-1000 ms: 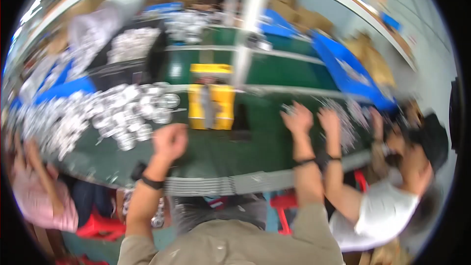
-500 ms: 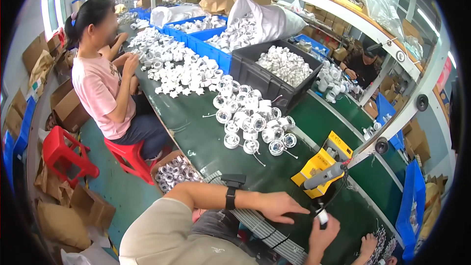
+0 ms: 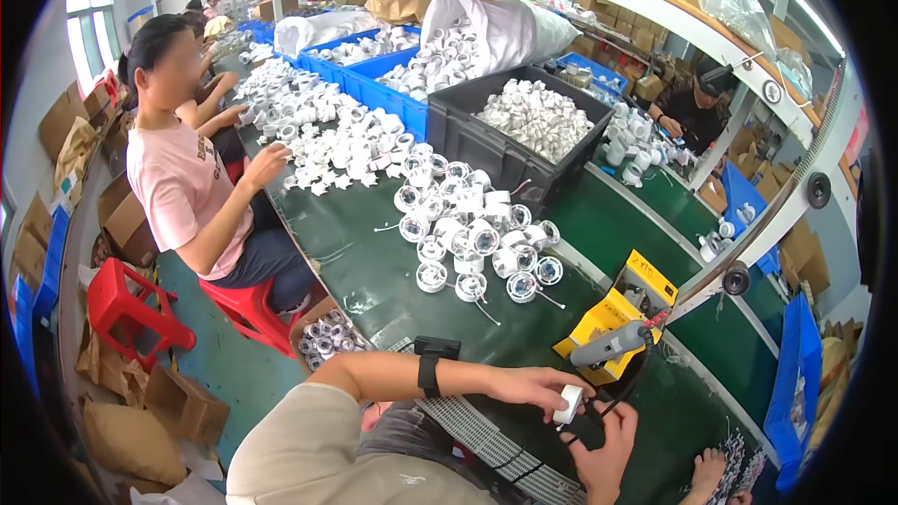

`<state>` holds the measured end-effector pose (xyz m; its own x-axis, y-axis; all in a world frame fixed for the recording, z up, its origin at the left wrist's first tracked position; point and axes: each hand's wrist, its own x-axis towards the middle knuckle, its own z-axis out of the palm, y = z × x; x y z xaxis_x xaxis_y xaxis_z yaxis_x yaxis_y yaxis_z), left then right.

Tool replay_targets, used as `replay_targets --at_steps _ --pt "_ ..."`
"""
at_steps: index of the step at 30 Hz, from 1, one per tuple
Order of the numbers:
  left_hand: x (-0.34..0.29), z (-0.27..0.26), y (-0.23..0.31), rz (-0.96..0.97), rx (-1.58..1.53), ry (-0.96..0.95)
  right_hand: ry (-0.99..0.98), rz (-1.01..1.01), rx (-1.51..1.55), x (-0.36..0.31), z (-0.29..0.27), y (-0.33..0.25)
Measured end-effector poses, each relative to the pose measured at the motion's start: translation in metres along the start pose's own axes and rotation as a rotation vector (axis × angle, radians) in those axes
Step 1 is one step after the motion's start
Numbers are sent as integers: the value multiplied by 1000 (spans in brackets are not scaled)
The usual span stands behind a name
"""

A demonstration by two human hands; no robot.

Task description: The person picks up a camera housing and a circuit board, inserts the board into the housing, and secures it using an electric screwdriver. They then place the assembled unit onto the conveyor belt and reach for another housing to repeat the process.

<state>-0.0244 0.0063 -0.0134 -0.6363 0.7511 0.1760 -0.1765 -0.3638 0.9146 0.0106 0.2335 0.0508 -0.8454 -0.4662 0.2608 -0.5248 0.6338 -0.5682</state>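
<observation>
My left hand (image 3: 538, 387) is closed on a small white cylindrical part (image 3: 568, 404), with the thumb and fingers at its sides. Just below and right of it, my right hand (image 3: 606, 449) curls its thumb and fingers around a dark black piece (image 3: 587, 427); its exact kind is hard to make out. The white part and the black piece sit against each other. A black cable passes close to the right fingers. Beyond my hands, a grey cylindrical handheld tool (image 3: 608, 346) leans in a yellow cardboard box (image 3: 629, 304).
White camera-like housings (image 3: 472, 238) with thin wires lie on the green table (image 3: 374, 266). Behind them stand a dark grey crate (image 3: 468, 131) of white pieces and blue bins (image 3: 407, 112). A co-worker in pink (image 3: 187, 178) sits left. Another person's hand (image 3: 708, 472) is at lower right.
My left hand has gone from outstretched fingers to gripping the white part, which was in my right hand. My right hand now holds the black piece. The co-worker's arm has reached towards the white pieces.
</observation>
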Motion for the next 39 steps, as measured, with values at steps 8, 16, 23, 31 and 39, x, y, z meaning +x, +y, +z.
replay_targets --at_steps 8,16,23,31,39 --pt "1 14 -12 -78 -357 -13 99 -258 82 2 14 32" --pt "5 12 -18 12 -472 73 165 -34 918 -22 36 55" --pt "-5 6 -4 -65 -380 298 3 148 1156 9 39 36" --pt "5 23 -11 -97 -222 304 42 289 1211 -6 48 33" --pt "8 26 -15 -104 125 470 225 216 715 -2 56 14"
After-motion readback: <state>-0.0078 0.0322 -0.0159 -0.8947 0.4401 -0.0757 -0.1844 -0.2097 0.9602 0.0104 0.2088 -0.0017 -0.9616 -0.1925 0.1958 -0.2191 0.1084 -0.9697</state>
